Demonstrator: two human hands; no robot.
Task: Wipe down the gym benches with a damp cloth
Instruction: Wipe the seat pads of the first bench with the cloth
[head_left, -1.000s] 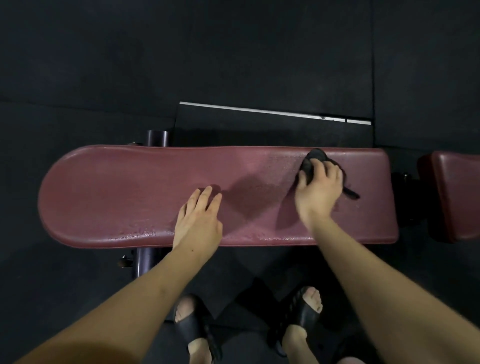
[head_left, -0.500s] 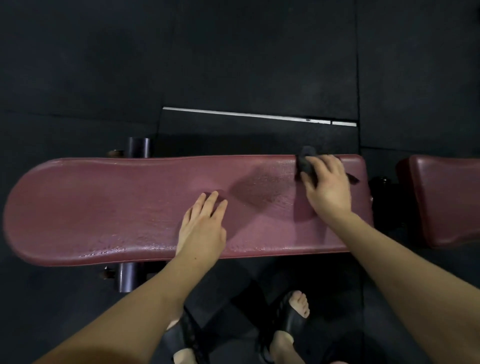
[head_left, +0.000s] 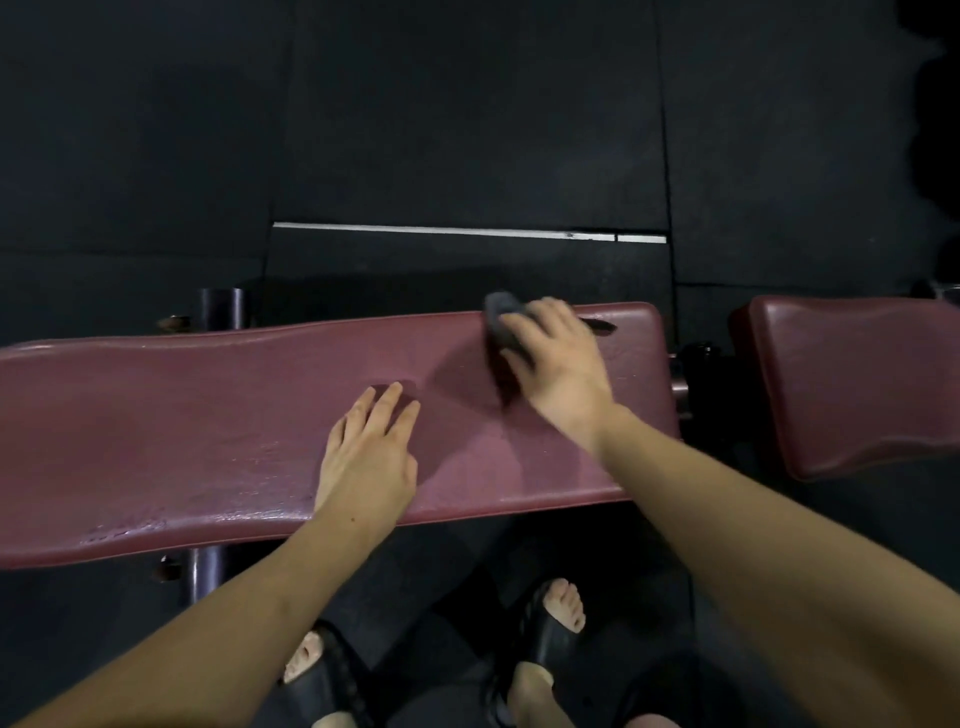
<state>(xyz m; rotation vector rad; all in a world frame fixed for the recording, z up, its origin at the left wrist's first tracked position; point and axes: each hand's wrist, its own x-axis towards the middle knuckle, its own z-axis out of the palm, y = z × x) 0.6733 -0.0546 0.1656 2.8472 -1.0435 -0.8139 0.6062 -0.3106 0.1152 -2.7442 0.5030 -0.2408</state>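
Both hands are on the maroon bench (head_left: 208, 431). Left hand (head_left: 366, 457) lies flat, fingers straight, mid-pad. Right hand (head_left: 550, 358) presses a dark cloth (head_left: 497, 322) at the far edge near the right end; its grip looks loosely curled, though blurred.

The right hand (head_left: 558, 364) presses a dark cloth (head_left: 500, 323) against the far edge of the maroon table (head_left: 182, 431) (its near part glistens wet). The left hand (head_left: 366, 457) rests flat on the padding, fingers straight. A second pad (head_left: 862, 384) sits just right, and sandalled feet (head_left: 550, 639) stand below.
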